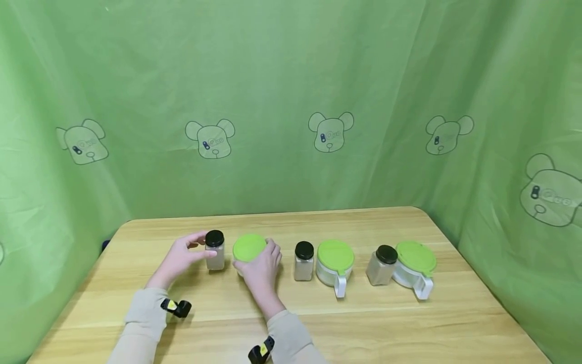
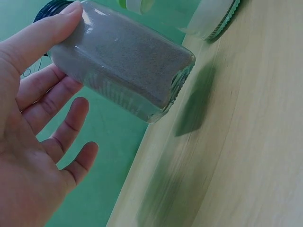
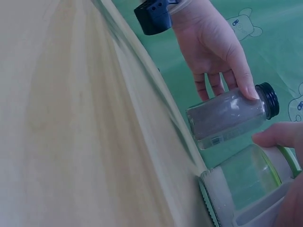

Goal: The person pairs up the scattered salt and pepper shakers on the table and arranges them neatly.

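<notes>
My left hand [image 1: 184, 255] pinches a glass spice jar [image 1: 215, 258] near its black lid, thumb on the near side. In the left wrist view grey-brown powder fills much of this jar [image 2: 123, 56], and a gap parts its base from its shadow on the table. The last two fingers of the left hand [image 2: 33, 123] stay off the glass. Just to the right, my right hand [image 1: 261, 265] grips a clear seasoning pot [image 1: 249, 246] with a green lid. White contents lie at the bottom of this pot [image 3: 244, 177]; its handle is partly covered by the hand.
Rightward on the wooden table [image 1: 364, 333] stand a black-lidded jar [image 1: 303, 263], a green-lidded pot [image 1: 335, 258] with white handle, another black-lidded jar [image 1: 381, 267] and another green-lidded pot [image 1: 415, 260]. A green curtain [image 1: 273, 182] hangs behind the far edge.
</notes>
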Available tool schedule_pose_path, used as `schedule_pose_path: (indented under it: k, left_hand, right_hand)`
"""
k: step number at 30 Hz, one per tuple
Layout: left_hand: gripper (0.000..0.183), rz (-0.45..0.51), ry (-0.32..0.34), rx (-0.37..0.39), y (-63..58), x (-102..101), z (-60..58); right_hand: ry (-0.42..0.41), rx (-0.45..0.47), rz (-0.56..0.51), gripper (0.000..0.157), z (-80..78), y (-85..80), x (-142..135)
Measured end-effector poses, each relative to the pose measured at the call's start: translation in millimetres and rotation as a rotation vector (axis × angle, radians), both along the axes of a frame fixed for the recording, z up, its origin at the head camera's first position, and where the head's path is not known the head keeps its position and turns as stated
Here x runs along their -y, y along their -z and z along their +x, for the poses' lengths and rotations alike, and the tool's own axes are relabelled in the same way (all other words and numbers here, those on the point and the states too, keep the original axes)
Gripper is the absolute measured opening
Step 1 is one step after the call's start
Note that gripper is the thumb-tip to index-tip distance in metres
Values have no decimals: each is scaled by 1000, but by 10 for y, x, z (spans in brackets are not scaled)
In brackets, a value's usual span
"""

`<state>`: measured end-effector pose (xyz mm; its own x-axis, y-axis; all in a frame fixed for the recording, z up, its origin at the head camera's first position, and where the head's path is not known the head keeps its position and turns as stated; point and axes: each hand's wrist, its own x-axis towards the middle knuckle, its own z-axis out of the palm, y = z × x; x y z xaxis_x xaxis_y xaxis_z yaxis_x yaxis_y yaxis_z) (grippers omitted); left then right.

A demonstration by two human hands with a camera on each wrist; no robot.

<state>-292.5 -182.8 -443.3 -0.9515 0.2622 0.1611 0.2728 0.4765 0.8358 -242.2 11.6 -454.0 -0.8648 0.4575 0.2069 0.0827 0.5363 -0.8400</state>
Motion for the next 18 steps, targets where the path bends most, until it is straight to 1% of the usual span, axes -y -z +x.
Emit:
schedule_pose_path:
  k: [4,7,14,18]
  left_hand:
    - [66,-4,-10,3,-30,-22,23]
    - [67,-10,-9,2,-37,-27,30]
    - [68,-17,5,5,-13,-14,25]
    - [67,-22,10,6,8,-25,16]
  right_hand:
    - [13,-21,27,97,13,19,10]
    - [21,-19,39,99,30,21,16]
    - [28,-6,22,100,88,31,47]
    - [29,-5,-9,99,109,30,53]
